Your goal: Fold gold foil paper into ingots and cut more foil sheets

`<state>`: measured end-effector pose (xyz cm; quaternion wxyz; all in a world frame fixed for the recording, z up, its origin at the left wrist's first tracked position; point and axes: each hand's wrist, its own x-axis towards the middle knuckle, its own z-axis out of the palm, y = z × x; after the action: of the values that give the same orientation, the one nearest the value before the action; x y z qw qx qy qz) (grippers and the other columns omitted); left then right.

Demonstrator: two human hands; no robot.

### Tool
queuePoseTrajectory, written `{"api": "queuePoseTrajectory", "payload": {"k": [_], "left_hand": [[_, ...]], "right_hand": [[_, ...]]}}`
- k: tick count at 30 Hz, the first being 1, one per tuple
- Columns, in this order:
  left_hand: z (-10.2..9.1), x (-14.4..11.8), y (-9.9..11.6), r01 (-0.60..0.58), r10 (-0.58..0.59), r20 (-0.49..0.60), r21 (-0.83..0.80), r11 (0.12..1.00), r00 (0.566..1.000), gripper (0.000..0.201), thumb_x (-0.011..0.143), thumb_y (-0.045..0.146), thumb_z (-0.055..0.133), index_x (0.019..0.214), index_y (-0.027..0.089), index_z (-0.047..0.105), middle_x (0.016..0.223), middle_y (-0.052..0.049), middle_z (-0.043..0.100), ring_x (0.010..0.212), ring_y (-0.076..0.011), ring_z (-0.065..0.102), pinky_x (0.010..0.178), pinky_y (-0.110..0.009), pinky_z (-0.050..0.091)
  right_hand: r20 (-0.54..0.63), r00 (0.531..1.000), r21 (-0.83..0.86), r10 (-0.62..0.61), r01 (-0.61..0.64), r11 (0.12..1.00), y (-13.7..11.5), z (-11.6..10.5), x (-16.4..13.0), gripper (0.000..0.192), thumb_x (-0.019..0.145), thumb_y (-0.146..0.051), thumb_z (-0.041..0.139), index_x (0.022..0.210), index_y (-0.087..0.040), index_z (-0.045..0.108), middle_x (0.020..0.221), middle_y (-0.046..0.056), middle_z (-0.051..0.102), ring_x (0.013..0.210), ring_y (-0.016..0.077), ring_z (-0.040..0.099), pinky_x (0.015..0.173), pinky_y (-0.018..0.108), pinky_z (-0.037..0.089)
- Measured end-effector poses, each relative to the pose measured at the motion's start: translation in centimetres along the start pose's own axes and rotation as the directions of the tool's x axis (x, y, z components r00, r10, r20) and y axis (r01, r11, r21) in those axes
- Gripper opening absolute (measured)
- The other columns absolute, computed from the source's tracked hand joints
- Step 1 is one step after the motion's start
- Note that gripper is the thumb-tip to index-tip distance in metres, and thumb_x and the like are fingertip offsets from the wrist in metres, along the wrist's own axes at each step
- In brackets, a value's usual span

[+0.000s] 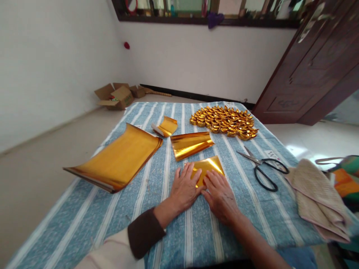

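A shiny gold foil paper sheet (210,164) lies on the striped tablecloth in front of me. My left hand (183,188) presses on its left part with fingers stretched out. On the near right part rests my right hand (221,196), also with fingers extended; the two thumbs nearly meet at the near edge, which they partly hide. Just beyond is a curled gold sheet (192,145). To the left lies a large stack of gold sheets (117,157) with curled edges, and a smaller curled gold piece (168,126) sits farther back.
Many folded gold ingot shapes (224,121) are massed at the far right of the table. Black-handled scissors (262,162) lie partly spread at right, near a beige cloth (316,198) at the edge. Cardboard boxes (120,96) stand on the floor behind; a brown door (303,74) is at right.
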<state>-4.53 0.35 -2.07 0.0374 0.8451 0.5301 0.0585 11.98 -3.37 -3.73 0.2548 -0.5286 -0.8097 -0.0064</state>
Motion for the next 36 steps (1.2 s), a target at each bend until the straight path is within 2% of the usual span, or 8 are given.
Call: {"api": "queuePoseTrajectory", "payload": {"k": [4,10,21,24,27,30,32,36], "left_hand": [[0.1,1.7,0.4,-0.003,0.002,-0.006,-0.034,0.999,1.000,0.055,0.093,0.053,0.048,0.138,0.021,0.048,0.150,-0.017,0.037,0.139,-0.0338,0.031,0.108,-0.058,0.026],[-0.5,2.0,-1.0,-0.026,0.031,0.077,-0.058,0.998,0.997,0.051,0.094,0.046,0.050,0.139,0.023,0.047,0.153,-0.015,0.032,0.141,-0.0309,0.027,0.110,-0.058,0.022],[-4.2,2.7,-3.5,-0.103,0.136,0.306,-0.123,0.987,0.942,0.058,0.083,0.028,0.060,0.139,0.022,0.046,0.153,-0.018,0.029,0.141,-0.0340,0.029,0.107,-0.058,0.028],[-4.8,2.7,-2.6,-0.130,0.154,0.222,-0.118,0.984,0.963,0.048,0.081,0.022,0.060,0.128,0.019,0.055,0.149,-0.017,0.038,0.139,-0.0333,0.033,0.107,-0.055,0.032],[-5.1,2.7,-0.2,-0.165,0.164,-0.008,-0.047,0.985,0.986,0.029,0.086,0.016,0.050,0.112,0.017,0.062,0.141,-0.014,0.049,0.134,-0.0311,0.040,0.110,-0.055,0.030],[-5.1,2.9,2.5,-0.160,0.168,-0.201,0.054,0.986,0.965,0.030,0.088,0.011,0.043,0.111,0.010,0.063,0.137,-0.020,0.052,0.133,-0.0337,0.041,0.112,-0.058,0.023],[-4.5,3.3,3.5,-0.222,0.228,-0.230,0.051,0.974,0.946,0.032,0.091,0.012,0.040,0.114,0.008,0.062,0.138,-0.020,0.051,0.134,-0.0327,0.040,0.113,-0.056,0.024],[-1.9,4.6,3.2,-0.300,0.288,-0.148,-0.063,0.952,0.946,0.033,0.095,0.014,0.036,0.121,0.011,0.058,0.138,-0.015,0.053,0.132,-0.0237,0.044,0.109,-0.042,0.037]], "right_hand": [[0.071,0.997,-0.048,0.034,-0.031,0.998,1.4,0.6,-0.3,0.050,0.089,-0.039,0.055,0.130,-0.010,0.054,0.140,0.019,0.050,0.134,0.0337,0.040,0.108,0.054,0.036],[0.139,0.990,-0.048,0.015,-0.008,0.999,2.2,0.2,-0.7,0.059,0.087,-0.041,0.058,0.135,-0.008,0.050,0.145,0.020,0.044,0.139,0.0331,0.033,0.112,0.052,0.032],[0.162,0.985,-0.031,0.055,-0.051,0.998,1.9,-0.2,-0.1,0.059,0.085,-0.040,0.061,0.135,-0.011,0.050,0.146,0.016,0.045,0.137,0.0326,0.036,0.110,0.052,0.035],[0.173,0.983,-0.028,0.055,-0.050,0.998,1.8,-0.4,0.1,0.060,0.085,-0.040,0.062,0.135,-0.009,0.050,0.146,0.016,0.044,0.138,0.0335,0.035,0.111,0.052,0.034],[0.168,0.984,-0.020,0.063,-0.061,0.998,1.8,-0.4,0.1,0.058,0.085,-0.038,0.061,0.134,-0.009,0.051,0.146,0.016,0.044,0.138,0.0334,0.035,0.111,0.053,0.034],[0.153,0.986,0.004,0.069,-0.070,0.998,1.7,-0.5,0.2,0.055,0.086,-0.033,0.059,0.135,-0.011,0.050,0.145,0.016,0.045,0.138,0.0323,0.035,0.111,0.053,0.034],[0.140,0.988,0.030,0.060,-0.065,0.997,1.7,-0.6,0.4,0.055,0.086,-0.028,0.057,0.138,-0.012,0.047,0.144,0.015,0.046,0.139,0.0309,0.034,0.112,0.052,0.033],[0.116,0.992,0.082,0.041,-0.050,0.995,1.5,-0.6,0.5,0.059,0.085,-0.024,0.055,0.142,-0.012,0.041,0.144,0.015,0.046,0.137,0.0294,0.036,0.111,0.051,0.035]]}}
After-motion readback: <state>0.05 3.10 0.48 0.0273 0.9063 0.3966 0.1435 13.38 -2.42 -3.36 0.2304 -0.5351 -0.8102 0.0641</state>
